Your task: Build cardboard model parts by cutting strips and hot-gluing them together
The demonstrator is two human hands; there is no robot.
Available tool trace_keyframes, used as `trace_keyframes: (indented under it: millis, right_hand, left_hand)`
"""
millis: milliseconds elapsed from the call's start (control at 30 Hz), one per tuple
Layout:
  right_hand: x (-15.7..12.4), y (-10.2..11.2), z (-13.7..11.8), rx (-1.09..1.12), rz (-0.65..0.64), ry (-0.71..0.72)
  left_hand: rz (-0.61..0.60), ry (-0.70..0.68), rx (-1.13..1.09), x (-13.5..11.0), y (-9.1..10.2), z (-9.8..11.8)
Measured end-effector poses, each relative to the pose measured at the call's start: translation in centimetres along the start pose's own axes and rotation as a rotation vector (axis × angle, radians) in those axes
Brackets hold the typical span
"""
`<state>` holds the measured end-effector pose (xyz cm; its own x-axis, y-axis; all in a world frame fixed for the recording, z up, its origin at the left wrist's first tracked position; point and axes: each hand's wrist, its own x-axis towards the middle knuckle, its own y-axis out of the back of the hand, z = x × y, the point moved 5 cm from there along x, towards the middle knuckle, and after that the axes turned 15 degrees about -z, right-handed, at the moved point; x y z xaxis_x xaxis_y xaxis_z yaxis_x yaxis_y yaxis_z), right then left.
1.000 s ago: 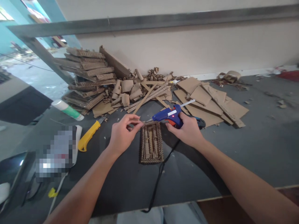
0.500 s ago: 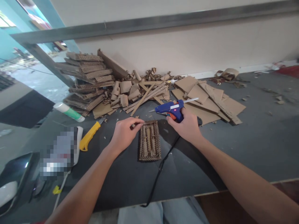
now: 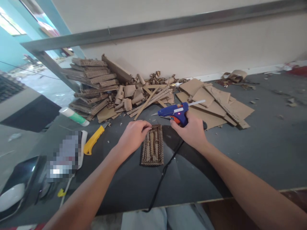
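Your right hand (image 3: 192,128) wraps the glue gun (image 3: 174,110); an inward swing might burn your left hand (image 3: 133,133), at the cardboard tray's (image 3: 161,145) far end, on the table (image 3: 124,188). Left grip: pinching, cannot tell. Snagged cord (image 3: 163,173) could jerk the nozzle (image 3: 154,114).

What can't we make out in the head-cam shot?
In the head view:
Left hand: whether it pinches anything at the cardboard piece; it hides that itself.
Dark object beyond the right hand: mostly hidden by that hand and the glue gun.
Label on it: print too small.
White-edged device: top pixelated.
Red item: cut off by right edge.
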<state>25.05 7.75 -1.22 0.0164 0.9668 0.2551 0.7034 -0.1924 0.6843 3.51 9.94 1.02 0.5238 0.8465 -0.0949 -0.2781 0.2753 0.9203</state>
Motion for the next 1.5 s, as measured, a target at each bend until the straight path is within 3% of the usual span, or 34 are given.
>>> trace_keyframes:
  millis: [300, 500, 1067, 1367, 1500]
  right_hand:
    - [0.0, 1.0, 0.0, 0.033, 0.082, -0.058]
    - [0.0, 2.0, 0.0, 0.077, 0.157, -0.109]
    - [-0.1, 1.7, 0.1, 0.093, 0.159, -0.053]
    - [-0.1, 1.7, 0.1, 0.094, 0.158, -0.063]
    - [-0.1, 1.6, 0.1, 0.105, 0.155, -0.059]
  left_hand:
    - [-0.097, -0.017, 0.161, 0.6, -0.4, 1.0]
    - [-0.101, -0.002, 0.2, 0.7, -0.6, 1.1]
    - [-0.146, 0.091, 0.132, 0.9, -0.6, 1.2]
    - [-0.118, 0.188, 0.001, 1.4, 0.2, -0.3]
    - [-0.085, 0.131, 0.047, 1.5, 1.0, -0.5]
